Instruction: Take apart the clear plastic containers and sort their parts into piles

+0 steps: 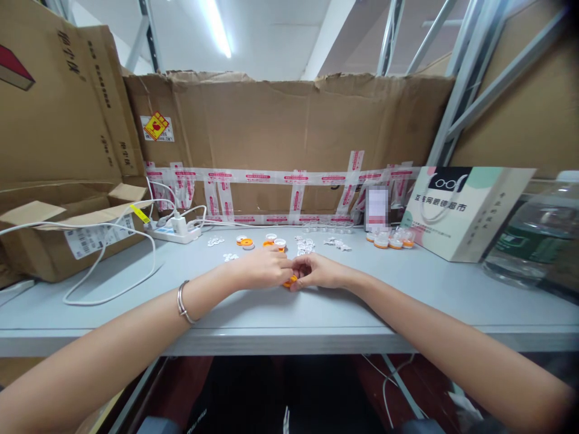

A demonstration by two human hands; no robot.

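Between my two hands, low over the grey table (217,310), is a small round orange part (290,281). My left hand (266,266) reaches it from the left, with its fingers bent onto it and partly covering it. The fingers and thumb of my right hand (316,271) close around its right side. Just beyond my fingers lie orange and white round parts (280,243). Small white plastic pieces (304,245) sit in a heap behind my right hand, with another heap of white pieces (337,244) to its right.
Clear-topped orange containers (395,242) stand at right by an upright phone (377,205), a paper bag (447,211) and a large water bottle (527,229). At left are a power strip (176,232), a loose white cable (113,298) and an opened carton (54,253). Cardboard (271,126) walls the back.
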